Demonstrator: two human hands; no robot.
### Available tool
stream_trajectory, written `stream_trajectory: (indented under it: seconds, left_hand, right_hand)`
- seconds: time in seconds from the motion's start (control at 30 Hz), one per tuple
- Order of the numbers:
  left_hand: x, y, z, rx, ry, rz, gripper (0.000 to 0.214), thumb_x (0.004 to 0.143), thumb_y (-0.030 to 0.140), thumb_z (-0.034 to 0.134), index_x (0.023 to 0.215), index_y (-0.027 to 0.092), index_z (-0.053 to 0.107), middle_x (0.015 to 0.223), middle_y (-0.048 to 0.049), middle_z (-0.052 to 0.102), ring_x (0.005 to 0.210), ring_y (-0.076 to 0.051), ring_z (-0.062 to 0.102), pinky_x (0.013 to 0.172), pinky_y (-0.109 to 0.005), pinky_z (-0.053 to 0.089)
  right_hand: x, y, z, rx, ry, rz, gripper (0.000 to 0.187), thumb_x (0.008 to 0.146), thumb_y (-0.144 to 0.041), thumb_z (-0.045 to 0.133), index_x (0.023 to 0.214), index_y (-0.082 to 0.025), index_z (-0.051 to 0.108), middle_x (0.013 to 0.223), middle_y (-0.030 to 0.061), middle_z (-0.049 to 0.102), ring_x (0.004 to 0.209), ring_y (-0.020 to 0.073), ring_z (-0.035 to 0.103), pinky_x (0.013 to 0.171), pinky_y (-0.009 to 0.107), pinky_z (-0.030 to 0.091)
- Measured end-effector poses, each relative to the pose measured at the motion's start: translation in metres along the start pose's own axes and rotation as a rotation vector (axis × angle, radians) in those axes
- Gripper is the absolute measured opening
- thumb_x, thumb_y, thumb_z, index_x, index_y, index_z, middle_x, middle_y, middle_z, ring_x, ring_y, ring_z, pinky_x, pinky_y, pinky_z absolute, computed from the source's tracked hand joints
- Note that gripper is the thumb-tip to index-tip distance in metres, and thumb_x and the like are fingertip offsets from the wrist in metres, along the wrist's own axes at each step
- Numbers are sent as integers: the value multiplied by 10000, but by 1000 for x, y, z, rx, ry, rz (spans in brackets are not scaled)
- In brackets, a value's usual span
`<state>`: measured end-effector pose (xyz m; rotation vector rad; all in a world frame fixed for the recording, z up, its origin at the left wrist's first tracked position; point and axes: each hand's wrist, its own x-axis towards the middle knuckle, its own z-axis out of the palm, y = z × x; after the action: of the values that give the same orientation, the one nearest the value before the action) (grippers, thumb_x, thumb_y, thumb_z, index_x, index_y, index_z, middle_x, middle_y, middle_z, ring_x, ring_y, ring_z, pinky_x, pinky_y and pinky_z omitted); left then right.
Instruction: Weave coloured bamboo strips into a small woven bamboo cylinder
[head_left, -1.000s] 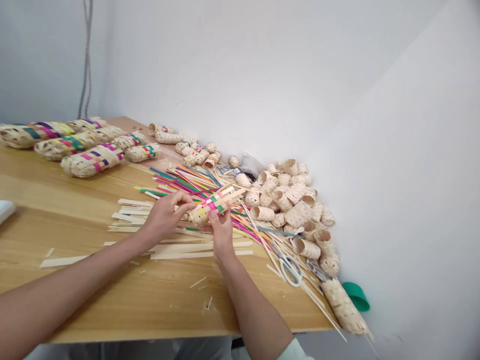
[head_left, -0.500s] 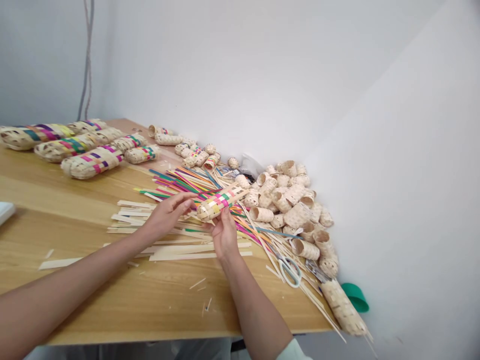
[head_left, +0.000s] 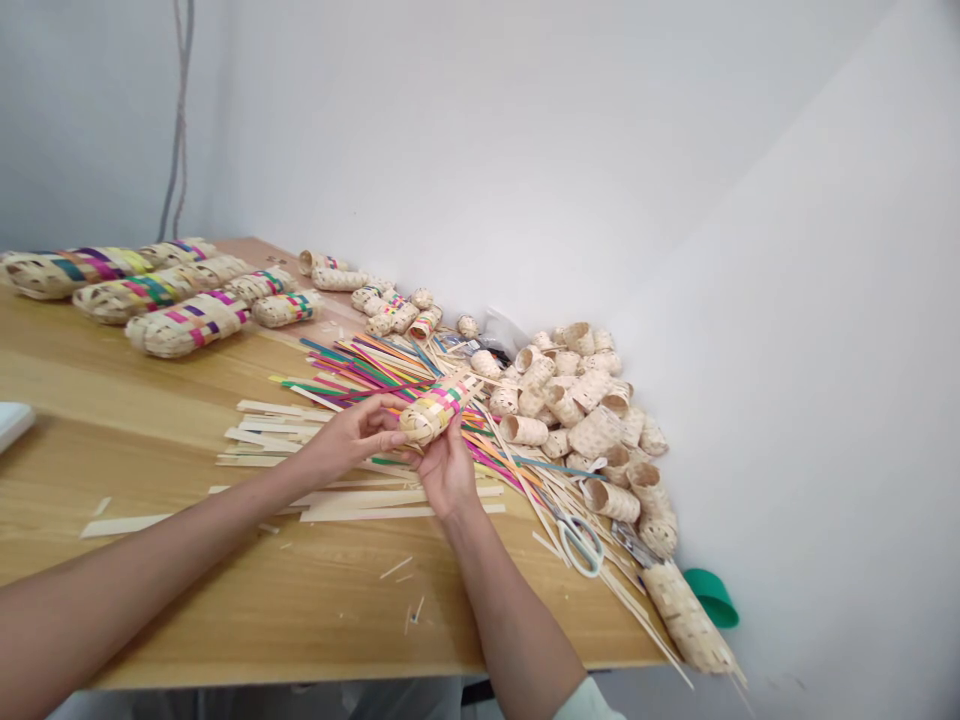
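A small woven bamboo tube (head_left: 431, 412) with pink, green and yellow bands is held in front of me, its rounded end toward me and loose strip ends at the far end. My right hand (head_left: 448, 475) grips it from below and the right, thumb along its side. My left hand (head_left: 360, 432) has thumb and fingers around the rounded end's left side. A dark red strip (head_left: 379, 390) passes just behind the left fingers and reaches to the tube; whether those fingers touch it I cannot tell. Coloured strips (head_left: 352, 358) lie fanned out behind my hands.
Plain bamboo strips (head_left: 360, 503) lie on the wooden table (head_left: 300, 620). Finished banded tubes (head_left: 187, 325) stand at left. A heap of plain woven tubes (head_left: 592, 390) is against the wall at right. Scissors (head_left: 581, 545) and a green cup-like piece (head_left: 711, 598) are near the right edge.
My left hand has shifted from the dark red strip beside the tube to the tube's rounded end. The tube has moved slightly right and turned its rounded end more toward me.
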<state>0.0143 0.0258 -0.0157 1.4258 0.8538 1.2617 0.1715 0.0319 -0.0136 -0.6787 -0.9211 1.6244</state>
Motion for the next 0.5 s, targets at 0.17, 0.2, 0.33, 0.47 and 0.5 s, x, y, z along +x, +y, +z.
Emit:
stream_trajectory:
  seconds: [0.17,0.2,0.33,0.47,0.5]
  left_hand:
    - [0,1,-1,-2,-14,7,512,690,456,731,1085,204,525,860,-32,716,847,-234,690,710,-362,545]
    - [0,0,-1,10,-9,13,511,690,455,731,1084,201,528,857,-33,713,841,-234,689,710,-362,542]
    - [-1,0,-1,134,12,49,508,697,461,725,1090,196,541,824,-21,688,783,-222,668,697,-354,524]
    - [-2,3,0,270,13,94,488,715,471,702,1099,202,567,808,-8,667,766,-212,645,695,-336,515]
    - [-3,3,0,291,9,100,488,721,473,696,1108,203,571,802,-5,662,761,-210,641,690,-330,513]
  right_hand:
    - [-1,0,0,-22,-38,-14,438,900,-589,523,1017,-188,653,964,58,735,814,170,666,647,277,553]
    - [-1,0,0,-21,-50,-23,432,897,-586,528,1018,-191,654,972,56,734,830,172,668,661,283,557]
    - [-1,0,-1,-5,-61,-67,400,884,-559,566,1035,-199,653,991,50,730,866,174,664,702,303,568]
    - [0,0,-1,10,-36,-104,377,863,-526,615,1079,-218,626,992,32,717,858,167,662,715,310,571]
    - [0,0,-1,3,-23,-115,372,860,-521,619,1086,-226,620,990,26,714,854,165,662,716,309,571]
